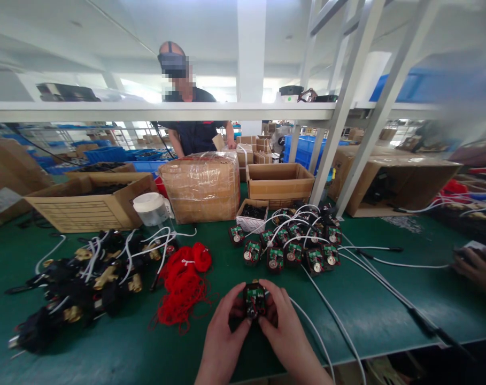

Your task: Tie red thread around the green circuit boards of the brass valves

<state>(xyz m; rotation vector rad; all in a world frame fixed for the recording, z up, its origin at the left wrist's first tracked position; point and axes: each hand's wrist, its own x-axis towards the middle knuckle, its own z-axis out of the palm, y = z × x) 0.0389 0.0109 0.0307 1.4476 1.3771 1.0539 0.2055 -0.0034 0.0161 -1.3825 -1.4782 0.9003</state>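
Between my two hands, just above the green tabletop, is a small black housing with a green circuit board (255, 300) facing me. My left hand (225, 326) pinches its left side with thumb and fingers. The right side is gripped by my right hand (280, 323). A white cable (313, 326) runs from near my right hand down past the table's front edge. Beyond my hands stands a group of similar circuit board units (293, 251) with white cables. Left of my hands lies a tangled heap of red string (182, 283).
Black units with brass fittings (106, 278) pile up at left. Cardboard boxes (200, 187), a white-lidded jar (149, 206) and a small box of black parts (253, 214) line the back. Slanted metal posts (357, 107) rise at right. A co-worker's hand (477, 264) is far right; another person (194, 123) stands opposite.
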